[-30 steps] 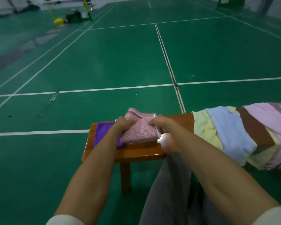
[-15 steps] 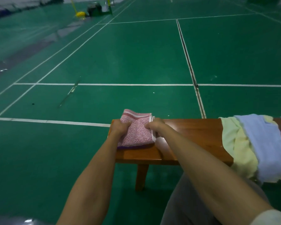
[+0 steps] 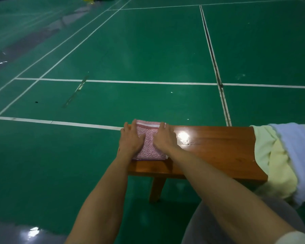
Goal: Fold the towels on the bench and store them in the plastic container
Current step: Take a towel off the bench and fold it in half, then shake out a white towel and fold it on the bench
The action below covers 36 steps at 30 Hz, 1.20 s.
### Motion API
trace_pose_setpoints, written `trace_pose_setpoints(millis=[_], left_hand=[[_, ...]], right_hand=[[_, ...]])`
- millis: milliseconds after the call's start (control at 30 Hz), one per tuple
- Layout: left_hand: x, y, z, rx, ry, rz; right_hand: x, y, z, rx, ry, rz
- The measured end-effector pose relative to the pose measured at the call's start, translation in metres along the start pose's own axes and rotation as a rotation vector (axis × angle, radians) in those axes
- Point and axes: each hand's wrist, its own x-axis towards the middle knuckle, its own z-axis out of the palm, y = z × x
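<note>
A folded pink towel (image 3: 149, 144) lies at the left end of the wooden bench (image 3: 217, 147), on top of a purple towel of which only a thin edge shows. My left hand (image 3: 131, 138) presses flat on the towel's left side. My right hand (image 3: 163, 138) lies flat on its right side. Both have straight fingers pointing away from me. At the bench's right end hang a pale yellow towel (image 3: 271, 164) and a light blue towel (image 3: 296, 152). The plastic container is not clearly seen.
The bench stands on a green court floor (image 3: 130, 50) with white lines. A shiny grey surface (image 3: 16, 233) shows at the bottom left corner. My grey-trousered knee (image 3: 209, 226) is below the right forearm. Bare bench wood lies between the pink towel and the hanging towels.
Both hands went from gripping the pink towel's near corners to lying flat on it. The towel now covers the purple one at the bench's left end. The view shifted left.
</note>
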Motion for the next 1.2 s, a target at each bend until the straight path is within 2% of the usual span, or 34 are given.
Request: trace_pose_setpoints(millis=[67,133,200,300,533,700,833,933,1100,1200], left_hand=[[0.003,0.000,0.003,0.254,-0.041,0.275],[0.003,-0.002,0.011,0.393,-0.133,0.401],[0.000,-0.008,0.021,0.418,-0.190,0.353],[0.000,-0.010,0.031,0.369,-0.173,0.275],[0.005,-0.012,0.042,0.325,-0.133,0.245],[0.004,-0.007,0.036,0.335,-0.158,0.237],[0.006,0.002,0.025,0.512,-0.224,0.246],[0.011,0.024,0.012,0.615,-0.197,0.261],[0.008,0.078,-0.002,0.556,-0.191,0.385],[0.006,0.113,-0.005,0.485,-0.117,0.428]], right_hand=[[0.002,-0.005,0.007,-0.134,-0.052,-0.126],[0.004,-0.006,0.017,-0.236,-0.094,-0.176],[0.005,-0.004,0.030,-0.317,-0.132,-0.185],[0.009,0.006,0.044,-0.366,-0.140,-0.166],[0.021,0.024,0.056,-0.332,-0.074,-0.209],[0.021,0.026,0.051,-0.310,-0.112,-0.219],[0.023,0.024,0.031,-0.356,-0.218,-0.245],[0.025,0.020,0.010,-0.352,-0.243,-0.253],[0.014,0.020,-0.043,-0.312,-0.213,-0.241],[0.003,0.032,-0.077,-0.304,-0.162,-0.220]])
